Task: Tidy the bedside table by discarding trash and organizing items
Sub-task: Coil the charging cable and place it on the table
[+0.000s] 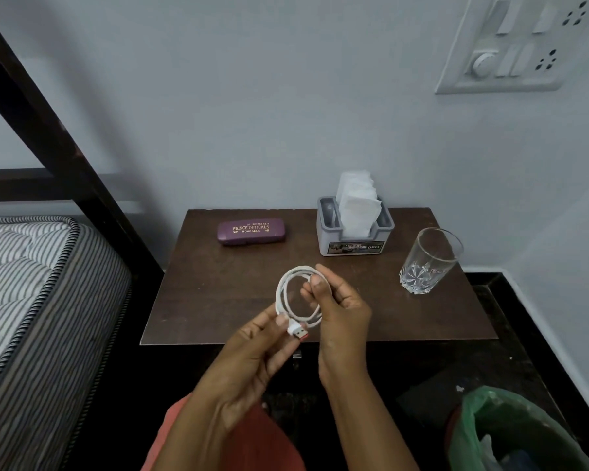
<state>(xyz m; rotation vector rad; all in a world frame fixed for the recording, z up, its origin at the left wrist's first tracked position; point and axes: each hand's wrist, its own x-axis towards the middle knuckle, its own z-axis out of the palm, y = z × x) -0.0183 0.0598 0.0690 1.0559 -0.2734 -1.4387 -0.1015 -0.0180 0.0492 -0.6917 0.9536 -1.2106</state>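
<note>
Looking down on the table (218,294). Above its front edge, my left hand (252,355) and right hand (340,314) share one object. Tissue holder (354,236) at table's back; glass (429,263) at its right; glasses case (251,232) back left. Coiled white cable (280,294): plug pinched by my left hand, loop gripped by my right.

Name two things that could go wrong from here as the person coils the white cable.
The cable is only a loose loop pinched by the left hand and right hand; nothing ties it, so it may spring open when set down. The glass stands near the right edge of the table; a passing hand could knock it off.
</note>
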